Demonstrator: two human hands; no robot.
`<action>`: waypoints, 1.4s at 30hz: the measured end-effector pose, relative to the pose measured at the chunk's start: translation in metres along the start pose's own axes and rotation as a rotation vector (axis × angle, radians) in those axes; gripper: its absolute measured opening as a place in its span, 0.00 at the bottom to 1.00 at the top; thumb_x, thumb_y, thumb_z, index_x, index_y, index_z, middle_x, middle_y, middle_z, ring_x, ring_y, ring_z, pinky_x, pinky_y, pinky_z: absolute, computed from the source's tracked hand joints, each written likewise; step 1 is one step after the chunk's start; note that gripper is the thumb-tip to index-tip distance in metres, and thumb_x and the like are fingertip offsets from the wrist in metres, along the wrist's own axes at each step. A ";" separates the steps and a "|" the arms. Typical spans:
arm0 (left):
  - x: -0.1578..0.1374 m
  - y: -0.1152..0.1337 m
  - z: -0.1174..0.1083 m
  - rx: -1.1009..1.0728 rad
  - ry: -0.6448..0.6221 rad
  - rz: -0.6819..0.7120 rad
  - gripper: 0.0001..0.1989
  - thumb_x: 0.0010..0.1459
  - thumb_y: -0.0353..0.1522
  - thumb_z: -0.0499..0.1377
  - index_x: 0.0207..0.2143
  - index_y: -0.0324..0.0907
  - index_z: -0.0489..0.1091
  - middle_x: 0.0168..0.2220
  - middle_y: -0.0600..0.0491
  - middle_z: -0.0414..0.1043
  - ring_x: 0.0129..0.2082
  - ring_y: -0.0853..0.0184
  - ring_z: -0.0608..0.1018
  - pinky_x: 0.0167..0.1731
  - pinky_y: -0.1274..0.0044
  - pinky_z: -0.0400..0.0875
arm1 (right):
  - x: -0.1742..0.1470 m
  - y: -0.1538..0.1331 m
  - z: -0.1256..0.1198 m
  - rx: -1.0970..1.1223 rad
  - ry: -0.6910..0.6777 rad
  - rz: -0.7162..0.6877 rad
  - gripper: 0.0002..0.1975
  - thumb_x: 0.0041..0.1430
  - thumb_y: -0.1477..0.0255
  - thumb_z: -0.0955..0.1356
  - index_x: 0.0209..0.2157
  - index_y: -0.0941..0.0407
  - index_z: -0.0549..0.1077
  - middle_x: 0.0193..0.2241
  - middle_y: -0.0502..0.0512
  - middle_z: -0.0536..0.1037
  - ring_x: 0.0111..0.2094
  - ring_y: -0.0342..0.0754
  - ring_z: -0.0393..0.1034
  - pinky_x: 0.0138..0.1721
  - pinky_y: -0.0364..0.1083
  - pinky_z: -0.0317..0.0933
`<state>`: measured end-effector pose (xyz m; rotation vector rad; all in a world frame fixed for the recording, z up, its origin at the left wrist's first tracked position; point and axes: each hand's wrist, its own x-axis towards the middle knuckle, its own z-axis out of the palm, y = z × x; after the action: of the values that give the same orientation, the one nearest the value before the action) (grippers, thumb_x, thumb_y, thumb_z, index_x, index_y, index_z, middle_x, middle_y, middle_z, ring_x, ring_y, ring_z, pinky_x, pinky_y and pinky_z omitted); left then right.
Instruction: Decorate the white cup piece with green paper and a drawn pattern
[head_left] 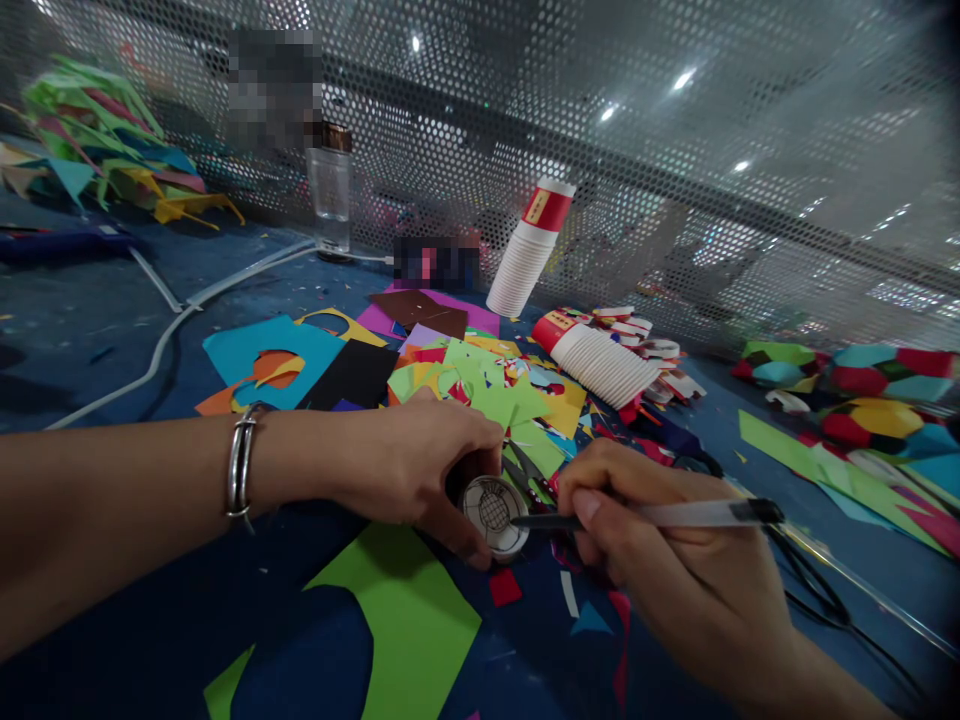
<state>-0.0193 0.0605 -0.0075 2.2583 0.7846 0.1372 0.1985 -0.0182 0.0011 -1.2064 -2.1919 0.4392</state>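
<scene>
- Nearest, a green paper sheet (420, 610) runs off the lower edge.
- The right hand (637, 520) comes in from the lower right, fingers bent, thumb and fingers pinching a pen (675, 515) held nearly level; its forearm is cut off.
- The left hand (420, 455) reaches in from the left edge, a silver bracelet (241, 465) at its wrist, thumb and fingers curled around a round white piece (495, 515).
- That piece sits between the hands, drawn face toward the camera, pen tip at its face; its sides are mostly hidden.
- Just beyond, scissors (529, 470) show only partly between the hands.
- Farther off, two cup stacks (521, 260) (600, 362) and a bottle (330, 195); pixelated patches hide details there.
</scene>
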 end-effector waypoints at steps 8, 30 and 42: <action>0.001 -0.001 0.000 -0.049 -0.022 -0.001 0.25 0.41 0.44 0.74 0.38 0.44 0.72 0.31 0.59 0.74 0.28 0.69 0.72 0.24 0.78 0.59 | -0.002 -0.001 0.001 0.089 -0.028 0.049 0.13 0.67 0.74 0.59 0.29 0.56 0.70 0.17 0.45 0.69 0.15 0.38 0.59 0.16 0.39 0.52; 0.001 0.000 0.000 -0.080 -0.026 -0.004 0.25 0.41 0.43 0.74 0.38 0.43 0.72 0.31 0.57 0.74 0.28 0.69 0.72 0.24 0.79 0.60 | 0.002 -0.002 0.011 0.134 -0.001 0.034 0.13 0.68 0.74 0.59 0.31 0.56 0.71 0.21 0.46 0.71 0.16 0.38 0.63 0.17 0.40 0.56; 0.002 0.002 0.000 -0.069 -0.033 -0.004 0.25 0.41 0.44 0.74 0.37 0.43 0.71 0.31 0.58 0.73 0.27 0.69 0.71 0.24 0.79 0.58 | 0.002 0.003 0.013 0.059 0.038 0.012 0.12 0.70 0.73 0.60 0.32 0.55 0.70 0.23 0.46 0.71 0.20 0.40 0.64 0.24 0.42 0.58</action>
<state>-0.0172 0.0604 -0.0069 2.1887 0.7557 0.1235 0.1913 -0.0147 -0.0103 -1.1870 -2.1260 0.4792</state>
